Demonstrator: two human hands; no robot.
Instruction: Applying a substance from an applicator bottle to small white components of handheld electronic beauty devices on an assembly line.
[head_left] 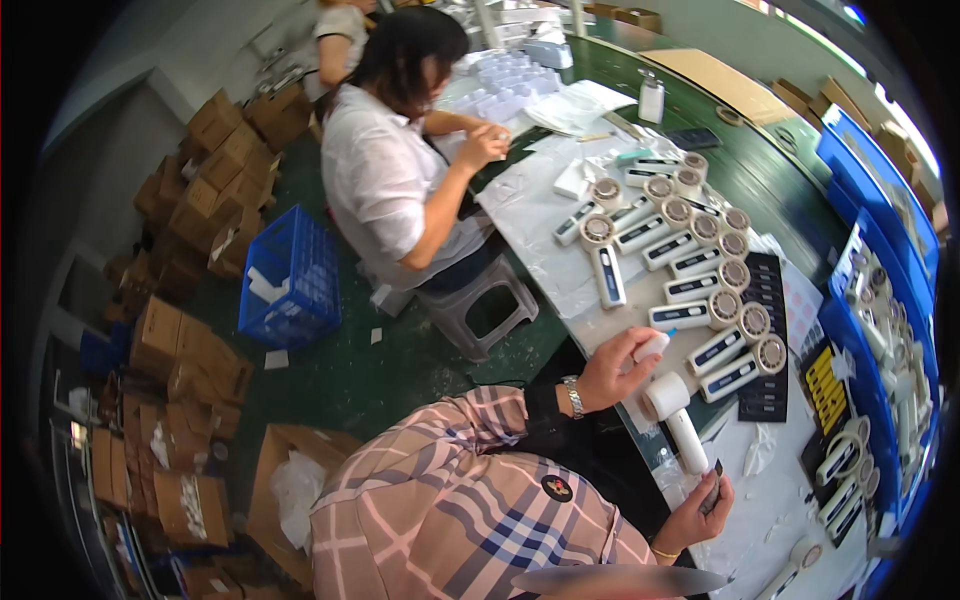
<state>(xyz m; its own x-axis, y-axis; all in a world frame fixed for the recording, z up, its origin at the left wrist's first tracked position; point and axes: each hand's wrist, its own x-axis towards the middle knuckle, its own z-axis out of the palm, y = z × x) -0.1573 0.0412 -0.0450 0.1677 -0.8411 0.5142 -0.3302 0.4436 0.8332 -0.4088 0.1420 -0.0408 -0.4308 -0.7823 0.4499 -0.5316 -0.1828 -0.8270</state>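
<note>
My left hand [608, 372], with a metal watch at the wrist, pinches a small white piece with a blue tip [654, 346]; its exact kind is unclear. Lower on the table, my right hand [698, 514] grips a small dark flat piece [711, 487]. Between my hands lies a white handheld fan [684, 436], its round head close to my left fingers and its handle end near my right fingertips. Beyond my left hand, several similar fans [722, 348] with round grilles and dark panels lie in rows.
A black strip sheet [764, 300] and a yellow-and-black tray [826, 392] lie right of the rows. Blue bins [868, 330] with white parts line the right edge. A co-worker [385, 180] sits across the corner, handling something small. A blue crate [290, 285] stands on the floor.
</note>
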